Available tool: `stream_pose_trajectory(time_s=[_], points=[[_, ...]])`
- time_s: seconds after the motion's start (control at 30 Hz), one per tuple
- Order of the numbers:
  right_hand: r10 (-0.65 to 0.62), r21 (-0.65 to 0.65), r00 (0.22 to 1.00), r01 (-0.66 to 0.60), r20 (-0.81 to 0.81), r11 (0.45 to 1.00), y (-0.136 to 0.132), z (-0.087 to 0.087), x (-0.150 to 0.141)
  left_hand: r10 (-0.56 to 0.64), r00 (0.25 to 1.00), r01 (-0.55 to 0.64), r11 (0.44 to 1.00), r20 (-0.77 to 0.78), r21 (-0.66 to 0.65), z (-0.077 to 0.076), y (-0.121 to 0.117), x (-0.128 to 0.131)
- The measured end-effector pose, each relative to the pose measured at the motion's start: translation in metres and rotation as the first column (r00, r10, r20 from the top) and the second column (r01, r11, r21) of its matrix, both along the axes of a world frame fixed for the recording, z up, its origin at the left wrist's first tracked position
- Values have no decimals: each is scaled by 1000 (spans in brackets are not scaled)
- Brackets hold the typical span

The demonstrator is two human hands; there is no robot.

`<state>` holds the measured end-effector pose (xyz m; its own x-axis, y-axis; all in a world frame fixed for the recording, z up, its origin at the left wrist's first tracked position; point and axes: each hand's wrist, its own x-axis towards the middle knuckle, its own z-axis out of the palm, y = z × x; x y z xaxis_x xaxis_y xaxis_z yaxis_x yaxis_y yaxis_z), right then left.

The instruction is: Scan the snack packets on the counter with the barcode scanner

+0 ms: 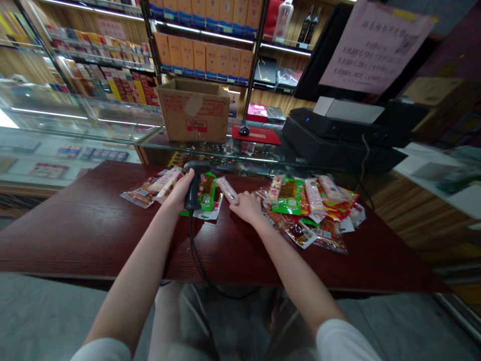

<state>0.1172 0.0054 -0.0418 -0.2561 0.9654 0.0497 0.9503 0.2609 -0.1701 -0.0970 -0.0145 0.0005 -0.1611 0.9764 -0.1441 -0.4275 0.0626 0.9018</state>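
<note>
My left hand (183, 189) is wrapped round the handle of a black barcode scanner (194, 186), its head pointing away from me and its cable hanging over the table's front edge. Beneath and beside it lie several snack packets, among them a green one (208, 200) and clear ones (145, 193) further left. My right hand (246, 206) grips the near end of a pale pink, stick-shaped snack packet (227, 189), which slants toward the scanner. To the right of that hand spreads a larger pile of snack packets (289, 195), with green, red and clear wrappers.
The dark red wooden table (93, 230) has a glass display counter (263, 159) behind it. On the counter stand an open cardboard box (195, 113), a red flat box (259, 134) and black checkout equipment (338, 130). Stocked shelves (206, 57) rise behind.
</note>
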Motion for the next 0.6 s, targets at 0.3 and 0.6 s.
stream_pose_trajectory(time_s=[0.3,0.6], points=[[12,297,958,78,-287,952,10,12,51,-527,850,527,849,13,-46,2,-15,16],[130,303,931,-22,-342,953,-3,20,38,-530,847,528,847,-24,-57,5,-24,41]])
